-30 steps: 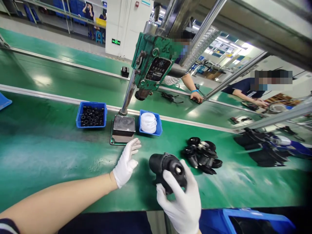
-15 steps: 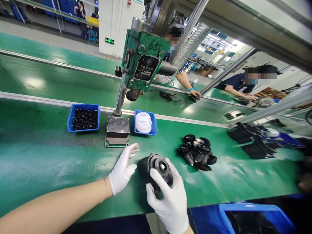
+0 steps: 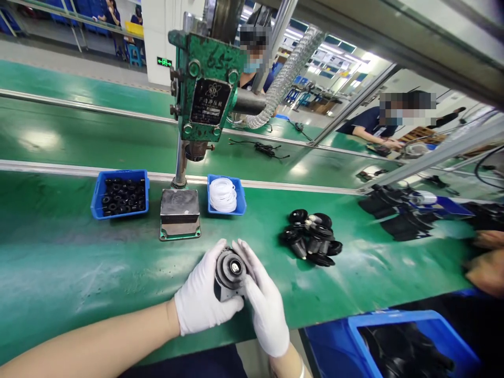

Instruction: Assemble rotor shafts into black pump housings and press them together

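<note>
A black round stepped part (image 3: 231,270) with a pale metal centre is between my white-gloved hands, over the near part of the green bench. My left hand (image 3: 207,291) is wrapped round its left side, thumb across the lower front. My right hand (image 3: 264,296) grips its right side, fingers along the upper edge. Its underside is hidden by the hands. Beyond it stands a green hand press (image 3: 208,86) above a metal base block (image 3: 180,205). To the right lies a pile of black parts with metal cylinders (image 3: 311,236).
A blue bin of small black rings (image 3: 94,202) stands left of the press base. Another blue bin (image 3: 241,207) holds white rings. Bottom right is a blue crate (image 3: 356,336) with black parts. Co-workers sit across the bench (image 3: 366,123); another person's blurred hand (image 3: 488,270) is at the right edge.
My left hand has come from beside the black part to close on it. My right hand has moved left with the part, which now faces up towards me. The view has shifted slightly.
</note>
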Demonstrator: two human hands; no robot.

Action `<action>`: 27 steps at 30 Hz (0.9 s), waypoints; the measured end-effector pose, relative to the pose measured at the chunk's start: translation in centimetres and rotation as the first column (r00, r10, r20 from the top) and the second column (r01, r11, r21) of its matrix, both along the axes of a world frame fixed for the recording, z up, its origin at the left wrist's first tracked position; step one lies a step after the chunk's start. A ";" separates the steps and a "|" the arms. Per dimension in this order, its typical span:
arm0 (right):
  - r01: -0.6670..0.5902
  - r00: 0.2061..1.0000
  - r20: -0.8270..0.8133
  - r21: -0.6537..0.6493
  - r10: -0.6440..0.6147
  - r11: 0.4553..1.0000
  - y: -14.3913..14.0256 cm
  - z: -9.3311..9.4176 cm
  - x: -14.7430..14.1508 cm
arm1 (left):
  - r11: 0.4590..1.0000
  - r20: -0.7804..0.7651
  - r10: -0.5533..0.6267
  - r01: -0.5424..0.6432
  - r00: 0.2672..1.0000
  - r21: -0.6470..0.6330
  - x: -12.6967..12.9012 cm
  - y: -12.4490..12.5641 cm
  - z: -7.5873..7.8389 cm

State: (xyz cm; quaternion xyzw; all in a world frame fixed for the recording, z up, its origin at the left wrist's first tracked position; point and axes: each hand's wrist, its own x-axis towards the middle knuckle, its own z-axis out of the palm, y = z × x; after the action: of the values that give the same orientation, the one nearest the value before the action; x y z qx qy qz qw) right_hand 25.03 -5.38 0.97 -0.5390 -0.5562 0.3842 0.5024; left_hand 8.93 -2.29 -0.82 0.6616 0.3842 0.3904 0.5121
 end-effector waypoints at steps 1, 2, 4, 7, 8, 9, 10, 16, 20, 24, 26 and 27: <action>0.072 0.996 -0.050 0.034 -0.070 0.997 0.0 -0.1 0.3 | 1.000 0.006 0.000 0.000 1.000 -0.010 0.0 0.1 0.1; 0.150 0.984 -0.111 0.072 -0.142 0.986 -0.1 -0.1 0.8 | 1.000 0.004 0.002 -0.001 1.000 -0.016 0.0 0.2 0.3; 0.291 0.934 -0.249 0.119 -0.255 0.949 -0.1 0.1 1.5 | 1.000 -0.008 0.001 -0.001 1.000 -0.018 -0.1 0.3 0.6; 0.332 0.912 -0.282 0.081 -0.298 0.940 0.5 0.4 1.2 | 0.999 -0.002 -0.008 0.008 1.000 -0.036 0.1 0.5 0.8; 0.272 0.938 -0.236 0.052 -0.252 0.961 0.8 0.4 0.8 | 0.999 0.011 -0.009 0.010 1.000 -0.044 0.2 0.6 0.9; 0.194 0.967 -0.171 0.029 -0.186 0.981 1.0 0.4 0.4 | 0.999 0.025 -0.012 0.013 1.000 -0.051 0.3 0.6 0.9; 0.125 0.985 -0.121 0.015 -0.122 0.992 1.1 0.4 0.1 | 0.998 0.035 -0.013 0.015 0.999 -0.055 0.3 0.6 0.8; 0.276 0.954 -0.160 0.138 -0.253 0.951 0.1 0.8 1.9 | 1.000 -0.054 0.000 0.000 0.999 0.002 0.1 0.8 0.4; 0.091 0.883 0.449 0.125 -0.138 0.988 0.4 2.2 2.1 | 0.999 -0.041 0.001 0.001 0.999 0.049 0.3 0.9 -0.2; -0.221 0.594 0.805 0.165 -0.002 0.961 2.4 4.1 0.9 | 0.993 0.076 -0.079 0.072 0.994 0.093 0.6 0.8 -1.0; -0.320 0.483 0.872 0.086 0.084 0.944 3.4 5.1 0.4 | 0.989 0.091 -0.101 0.090 0.991 0.114 0.6 0.8 -1.2; -0.358 0.435 0.890 0.032 0.137 0.933 3.8 5.6 0.3 | 0.990 0.087 -0.099 0.089 0.991 0.112 0.5 0.8 -1.2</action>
State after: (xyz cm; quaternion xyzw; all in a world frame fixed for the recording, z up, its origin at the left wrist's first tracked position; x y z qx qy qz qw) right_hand 25.31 -1.58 6.56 -0.5127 -0.8449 0.0610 0.1398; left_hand 9.45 -1.51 -2.03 0.6869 0.3069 0.4163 0.5106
